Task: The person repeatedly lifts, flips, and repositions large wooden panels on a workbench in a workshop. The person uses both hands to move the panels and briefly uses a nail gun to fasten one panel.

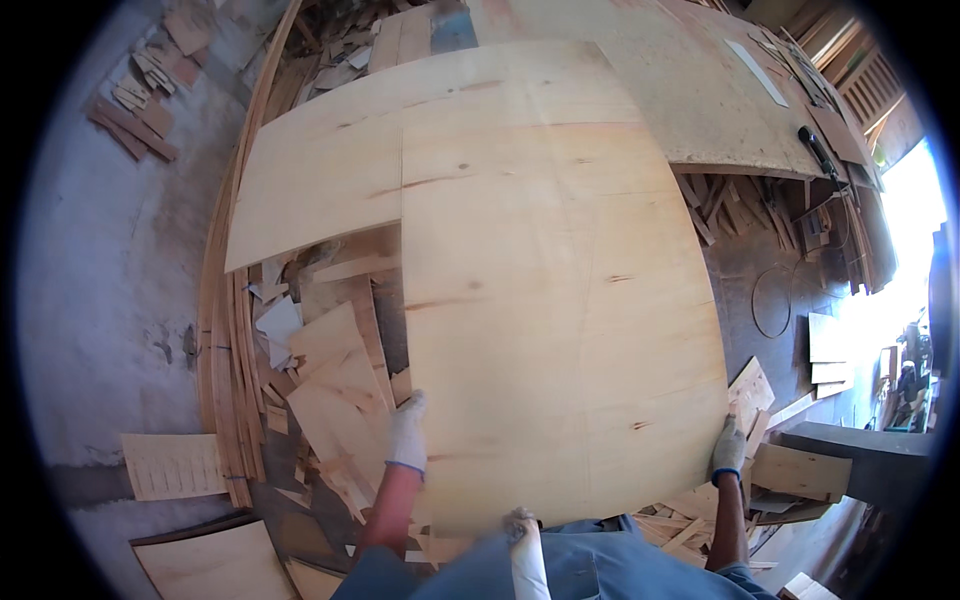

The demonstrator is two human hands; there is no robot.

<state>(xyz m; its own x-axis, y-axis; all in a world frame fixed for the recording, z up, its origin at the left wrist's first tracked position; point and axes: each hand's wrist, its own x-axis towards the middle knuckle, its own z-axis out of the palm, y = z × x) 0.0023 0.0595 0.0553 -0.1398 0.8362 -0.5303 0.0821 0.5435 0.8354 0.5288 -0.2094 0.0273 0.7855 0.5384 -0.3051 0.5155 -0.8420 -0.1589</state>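
Note:
A large pale plywood sheet stretches from near my body toward the far end. My gloved left hand is closed on its left edge near the close end. On the opposite edge, my gloved right hand grips the same sheet; the fingers of both hands are partly hidden. Another pale plywood section meets it along a straight line at the far left; I cannot tell whether they overlap. At the sheet's near edge, in front of my blue-grey clothing, is a blurred white shape with a grey end that I cannot make out.
A broad worn board lies at the far right, with a black-handled tool on its edge. Wood offcuts are heaped below left. Long wooden strips run beside the pale wall. Loose boards lie near right.

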